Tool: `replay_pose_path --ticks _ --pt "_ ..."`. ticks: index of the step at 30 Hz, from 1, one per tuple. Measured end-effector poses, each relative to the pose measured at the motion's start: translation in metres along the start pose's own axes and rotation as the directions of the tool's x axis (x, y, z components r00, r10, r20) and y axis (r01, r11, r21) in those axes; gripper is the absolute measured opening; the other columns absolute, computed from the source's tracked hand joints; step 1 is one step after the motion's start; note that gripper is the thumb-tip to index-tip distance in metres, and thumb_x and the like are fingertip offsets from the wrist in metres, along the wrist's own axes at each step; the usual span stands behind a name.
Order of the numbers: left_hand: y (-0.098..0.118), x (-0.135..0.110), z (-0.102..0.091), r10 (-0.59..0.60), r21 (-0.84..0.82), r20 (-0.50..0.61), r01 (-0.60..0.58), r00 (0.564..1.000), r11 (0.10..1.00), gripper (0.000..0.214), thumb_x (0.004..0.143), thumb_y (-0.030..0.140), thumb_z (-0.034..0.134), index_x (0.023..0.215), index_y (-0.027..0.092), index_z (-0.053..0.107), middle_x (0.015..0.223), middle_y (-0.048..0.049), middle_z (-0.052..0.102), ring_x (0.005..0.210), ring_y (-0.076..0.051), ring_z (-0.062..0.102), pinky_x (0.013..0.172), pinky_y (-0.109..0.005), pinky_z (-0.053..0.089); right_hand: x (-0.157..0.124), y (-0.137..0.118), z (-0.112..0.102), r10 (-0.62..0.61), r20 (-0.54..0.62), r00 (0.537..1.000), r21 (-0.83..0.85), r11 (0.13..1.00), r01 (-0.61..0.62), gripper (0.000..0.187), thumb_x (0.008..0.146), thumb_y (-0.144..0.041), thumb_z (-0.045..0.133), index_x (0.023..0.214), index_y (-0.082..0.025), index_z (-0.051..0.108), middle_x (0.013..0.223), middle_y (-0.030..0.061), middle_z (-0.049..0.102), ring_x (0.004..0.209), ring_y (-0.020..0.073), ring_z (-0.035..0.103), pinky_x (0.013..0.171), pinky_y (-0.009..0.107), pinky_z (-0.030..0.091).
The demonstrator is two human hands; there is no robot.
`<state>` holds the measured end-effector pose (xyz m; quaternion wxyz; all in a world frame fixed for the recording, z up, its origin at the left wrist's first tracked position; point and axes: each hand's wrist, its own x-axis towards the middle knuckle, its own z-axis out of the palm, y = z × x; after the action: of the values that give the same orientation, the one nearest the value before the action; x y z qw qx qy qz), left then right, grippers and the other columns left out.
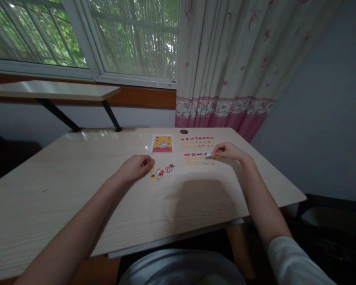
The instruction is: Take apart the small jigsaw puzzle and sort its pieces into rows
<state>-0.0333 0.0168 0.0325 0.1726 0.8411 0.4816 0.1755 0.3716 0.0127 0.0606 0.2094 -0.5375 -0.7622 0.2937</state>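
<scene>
My right hand (229, 151) is closed in a pinch at the end of a row of small red, yellow and white jigsaw puzzle pieces (194, 154). A whitish puzzle piece (209, 156) shows at its fingertips. My left hand (137, 165) has its fingers curled together beside a loose pile of puzzle pieces (158, 173); whatever it may hold is too small to make out. A smaller cluster of red and white pieces (169, 168) lies just right of that pile. Behind the hands lies a yellow and red picture card (162, 143) with a white cartoon animal on it.
More pieces stand in rows (197, 139) farther back, right of the card. The wooden desk (77, 190) has a round cable hole (184, 132) near its back edge. A raised shelf (53, 90) on black legs stands back left. Curtains (225, 79) hang behind the desk.
</scene>
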Motion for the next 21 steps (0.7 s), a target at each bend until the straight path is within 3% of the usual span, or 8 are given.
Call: replay_pose_path --ticks 4,8,14,21 --pt "0.000 0.001 0.001 -0.019 0.049 0.018 0.018 1.000 0.999 0.033 0.080 0.038 0.042 0.080 0.015 0.065 0.069 -0.0056 0.065 0.060 -0.016 0.054 0.056 -0.024 0.035 -0.013 0.036 -0.020 0.173 0.062 0.983 0.013 0.985 -0.174 0.036 0.059 -0.046 0.069 0.072 -0.012 0.069 0.067 0.0045 0.065 0.059 0.0110 0.051 0.057 0.023 0.038" --pt "0.001 0.001 0.001 0.000 0.077 0.040 -0.003 0.999 0.997 0.033 0.081 0.037 0.040 0.081 0.015 0.065 0.073 -0.0066 0.066 0.063 -0.017 0.056 0.058 -0.025 0.037 -0.018 0.057 -0.024 0.280 0.138 0.950 -0.001 0.959 -0.283 0.038 0.053 -0.047 0.071 0.070 -0.013 0.069 0.061 0.0014 0.062 0.056 0.0098 0.048 0.055 0.023 0.036" --pt "0.002 0.001 -0.002 -0.002 0.115 0.057 -0.004 0.998 0.993 0.033 0.082 0.037 0.040 0.082 0.015 0.065 0.077 -0.0072 0.067 0.066 -0.018 0.058 0.060 -0.025 0.038 -0.012 0.058 -0.018 0.302 0.208 0.930 -0.011 0.952 -0.306 0.041 0.049 -0.047 0.073 0.070 -0.012 0.070 0.060 0.0006 0.060 0.055 0.0089 0.045 0.053 0.022 0.033" --pt "-0.002 0.002 0.000 -0.008 0.119 0.049 0.003 0.999 0.993 0.032 0.081 0.036 0.041 0.082 0.016 0.065 0.076 -0.0065 0.067 0.064 -0.017 0.056 0.059 -0.024 0.036 -0.010 0.054 -0.017 0.269 0.273 0.924 -0.024 0.962 -0.273 0.042 0.054 -0.048 0.070 0.074 -0.011 0.070 0.056 -0.0011 0.056 0.049 0.0063 0.036 0.049 0.022 0.027"
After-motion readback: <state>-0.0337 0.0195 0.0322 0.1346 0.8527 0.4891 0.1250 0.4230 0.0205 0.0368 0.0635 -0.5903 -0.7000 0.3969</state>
